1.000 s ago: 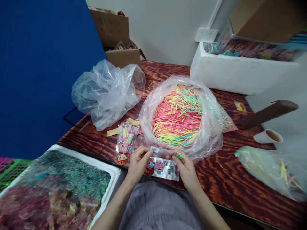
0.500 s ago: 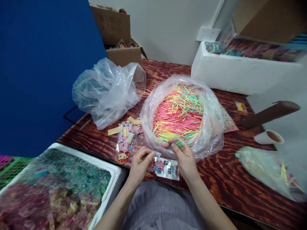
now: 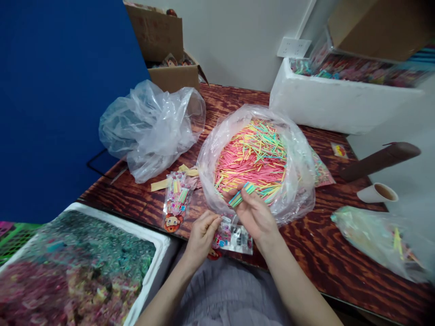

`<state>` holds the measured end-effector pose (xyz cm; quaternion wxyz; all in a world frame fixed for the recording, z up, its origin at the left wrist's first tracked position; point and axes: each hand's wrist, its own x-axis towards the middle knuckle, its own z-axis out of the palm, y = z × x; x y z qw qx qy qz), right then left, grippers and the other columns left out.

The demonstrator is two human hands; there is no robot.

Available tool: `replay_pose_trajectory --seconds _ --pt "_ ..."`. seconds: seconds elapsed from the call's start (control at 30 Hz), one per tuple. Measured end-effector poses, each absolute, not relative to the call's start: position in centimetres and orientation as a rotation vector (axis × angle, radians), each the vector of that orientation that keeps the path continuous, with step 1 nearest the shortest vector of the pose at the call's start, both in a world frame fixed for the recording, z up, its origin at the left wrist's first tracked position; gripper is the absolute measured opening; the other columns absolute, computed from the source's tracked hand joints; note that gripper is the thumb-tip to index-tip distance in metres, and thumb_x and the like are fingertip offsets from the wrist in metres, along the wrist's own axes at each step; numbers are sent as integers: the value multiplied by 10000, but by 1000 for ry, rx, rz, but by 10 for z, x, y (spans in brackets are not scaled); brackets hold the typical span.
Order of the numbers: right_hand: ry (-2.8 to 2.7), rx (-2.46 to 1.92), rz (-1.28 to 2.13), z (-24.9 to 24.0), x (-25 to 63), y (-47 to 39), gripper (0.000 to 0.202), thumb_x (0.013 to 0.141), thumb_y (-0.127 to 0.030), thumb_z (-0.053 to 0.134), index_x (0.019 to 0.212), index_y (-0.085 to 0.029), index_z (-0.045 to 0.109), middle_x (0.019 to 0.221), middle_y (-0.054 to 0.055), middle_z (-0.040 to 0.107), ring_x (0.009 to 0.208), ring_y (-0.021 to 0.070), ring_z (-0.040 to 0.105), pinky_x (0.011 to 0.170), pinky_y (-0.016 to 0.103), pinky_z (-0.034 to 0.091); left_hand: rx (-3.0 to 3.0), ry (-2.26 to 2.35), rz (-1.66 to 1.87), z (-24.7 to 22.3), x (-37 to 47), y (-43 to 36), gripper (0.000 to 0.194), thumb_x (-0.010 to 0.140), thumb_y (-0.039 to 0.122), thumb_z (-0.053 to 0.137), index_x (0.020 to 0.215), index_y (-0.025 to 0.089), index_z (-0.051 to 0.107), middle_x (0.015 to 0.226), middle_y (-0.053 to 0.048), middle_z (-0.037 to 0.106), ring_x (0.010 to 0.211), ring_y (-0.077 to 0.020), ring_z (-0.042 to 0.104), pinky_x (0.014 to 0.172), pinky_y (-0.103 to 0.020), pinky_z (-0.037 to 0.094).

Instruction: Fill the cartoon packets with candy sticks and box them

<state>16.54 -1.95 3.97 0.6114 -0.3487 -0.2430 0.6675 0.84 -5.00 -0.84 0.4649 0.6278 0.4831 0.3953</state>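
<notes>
A large clear bag (image 3: 302,181) full of thin pink, yellow, green and blue sticks stands open on the wood-grain table. At its front rim, my right hand (image 3: 256,213) holds a small bundle of striped sticks (image 3: 242,194) between thumb and fingers. My left hand (image 3: 204,233) pinches the upper edge of a small printed packet (image 3: 222,237) at the table's front edge. A silvery printed packet (image 3: 241,240) lies between my hands. Left of them are printed packets with a cartoon face (image 3: 173,222), some with sticks showing inside.
A crumpled clear bag (image 3: 152,131) lies at the left. Behind are a cardboard box (image 3: 175,78) and a white foam box (image 3: 340,104). A cup (image 3: 377,194) and a plastic bag (image 3: 377,237) are at the right. A foam tub (image 3: 159,253) of wrapped pieces stands front left.
My right hand has turned and opened its grip somewhat, so the striped bundle shows more fully, slightly higher and to the left. My left hand stays at the packet's edge.
</notes>
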Motion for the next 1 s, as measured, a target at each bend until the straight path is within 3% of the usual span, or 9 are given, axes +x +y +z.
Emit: replay_pose_trajectory --seconds 0.13,0.23,0.6,0.87,1.0 --pt "-560 -826 1616 33 161 -21 178 773 -387 739 824 -231 672 804 19 753 962 261 701 919 468 518 1323 1259 1037 -16 8 -51 159 841 321 614 854 172 665 721 2 612 635 -128 555 598 -223 439" --pt "-563 -832 1587 28 162 -22 170 792 -384 722 811 -219 685 823 33 760 977 260 697 932 464 513 1231 1310 1054 -20 6 -52 161 815 321 638 778 166 654 632 17 608 554 -116 540 545 -215 438" --pt "-464 -824 1612 27 159 -16 182 764 -373 753 824 -228 661 914 41 776 992 263 705 941 481 510 1395 1348 1123 -16 8 -52 184 851 308 604 829 181 735 733 -16 699 662 -146 631 628 -227 498" --pt "-472 -982 1585 23 151 -29 186 741 -352 763 779 -203 660 788 53 766 869 271 722 864 461 540 1420 1339 1153 -17 7 -52 172 861 288 601 838 182 735 756 -17 693 684 -141 629 639 -223 498" --pt "-727 -1089 1553 25 149 -38 202 778 -405 718 835 -213 684 929 50 758 1011 247 672 980 424 473 1458 1316 1172 -15 9 -53 154 860 268 604 852 181 730 787 -21 699 726 -145 638 682 -229 501"
